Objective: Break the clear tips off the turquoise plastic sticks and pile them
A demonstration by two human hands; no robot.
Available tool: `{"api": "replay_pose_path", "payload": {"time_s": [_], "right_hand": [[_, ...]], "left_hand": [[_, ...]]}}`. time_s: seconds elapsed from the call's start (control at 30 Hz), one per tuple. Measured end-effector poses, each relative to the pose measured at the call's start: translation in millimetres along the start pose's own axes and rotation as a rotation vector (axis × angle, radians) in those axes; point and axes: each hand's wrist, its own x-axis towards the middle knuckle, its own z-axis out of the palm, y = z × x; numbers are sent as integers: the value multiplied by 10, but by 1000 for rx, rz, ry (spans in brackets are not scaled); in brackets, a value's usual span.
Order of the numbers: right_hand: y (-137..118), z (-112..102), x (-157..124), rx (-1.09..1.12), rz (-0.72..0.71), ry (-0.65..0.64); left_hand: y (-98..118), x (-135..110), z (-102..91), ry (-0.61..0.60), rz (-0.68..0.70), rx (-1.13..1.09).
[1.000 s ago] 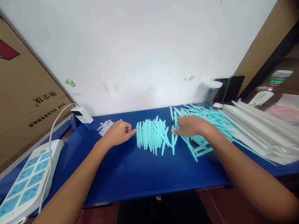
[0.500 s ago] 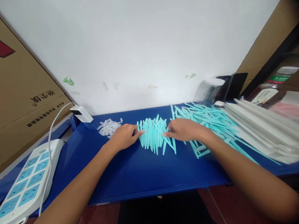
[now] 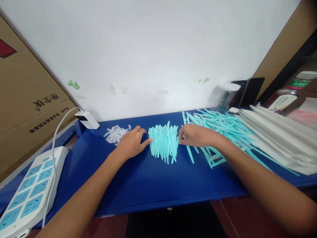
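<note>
A tight row of slim turquoise sticks [image 3: 162, 143], shaped like eyebrow razors, lies side by side on the blue table [image 3: 158, 185]. My left hand [image 3: 133, 140] is at the row's left end, thumb stretched toward the nearest stick and fingers apart; it holds nothing. At the right end is my right hand [image 3: 189, 134], its thumb and fingers curled together in a pinch by the row's edge. What lies between those fingertips is too small to make out. One separate stick [image 3: 190, 154] slants out below this hand.
Small clear-white pieces [image 3: 115, 134] are heaped behind my left hand. Loose turquoise sticks [image 3: 223, 127] spread in a tangled pile at right, beside stacked white packets [image 3: 274, 135]. A lidded jar [image 3: 226, 96] stands at the back; a white power strip [image 3: 37, 181] lies at left.
The row's slanted sticks now lie straighter and closer together. One stick has moved right, away from the row. My right hand has shifted slightly right, and my left fingers have drawn off the row.
</note>
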Motion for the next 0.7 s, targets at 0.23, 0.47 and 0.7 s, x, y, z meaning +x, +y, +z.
{"api": "replay_pose_path", "payload": {"time_s": [0.23, 0.47, 0.7], "right_hand": [[-2, 108, 126, -91, 50, 25], [60, 240, 237, -141, 2, 104], [250, -8, 236, -227, 239, 294]], "left_hand": [[17, -14, -4, -17, 21, -75], [93, -39, -47, -59, 17, -116], [112, -31, -14, -63, -33, -157]]}}
